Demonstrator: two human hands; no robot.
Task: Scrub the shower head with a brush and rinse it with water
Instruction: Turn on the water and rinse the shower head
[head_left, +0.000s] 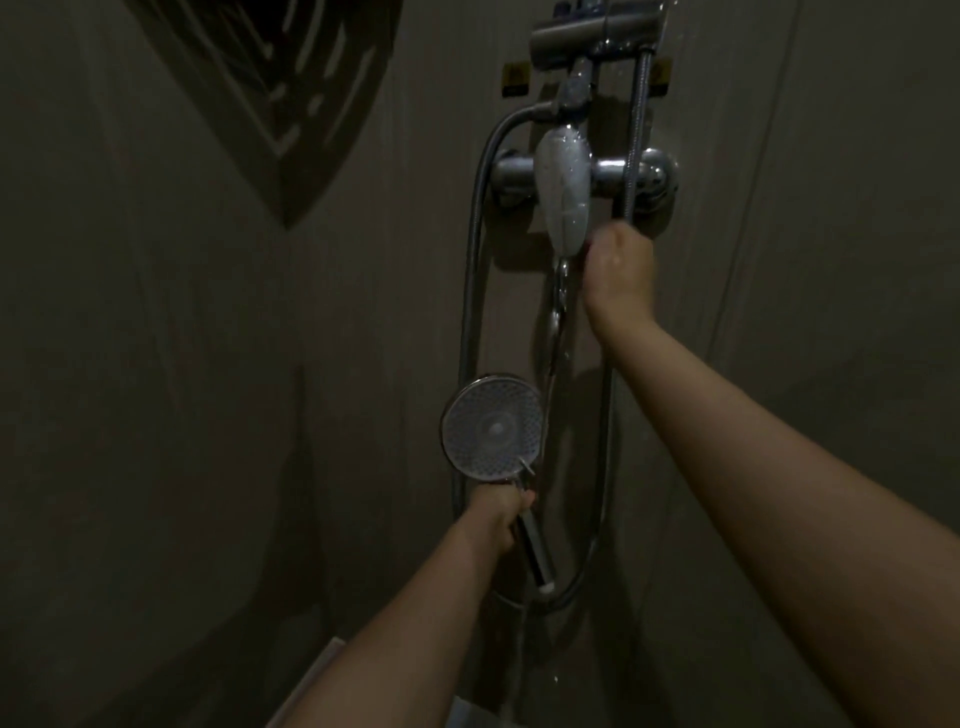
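Pretty dim in here, so details are a bit murky. The left hand (501, 512) is wrapping around the handle of the shower head (491, 427), gripping it right below the round face. The face is pointing back toward the camera, so you're looking straight at the nozzle pattern, and it's sitting low in the middle of the view, just in front of the wall (208, 364). The handle is angling down and to the right out of the fist, ending in a pale collar where the hose (470, 291) is joining on.

The right hand (618, 270) is reaching up higher, curled closed at the bottom tip of the mixer lever (563, 187). It's touching or pinching that tip, but I can't tell exactly how the fingers are sitting since they're facing away. The lever is hanging down long and pale, with droplets on it.

A thin stream of water (556, 317) is running down from under the lever, falling just to the right of the shower head. The chrome valve body (623, 174) is sticking out either side behind the lever. The hose is looping down the left, under the handle and back up the right side.

No brush visible anywhere in either hand.
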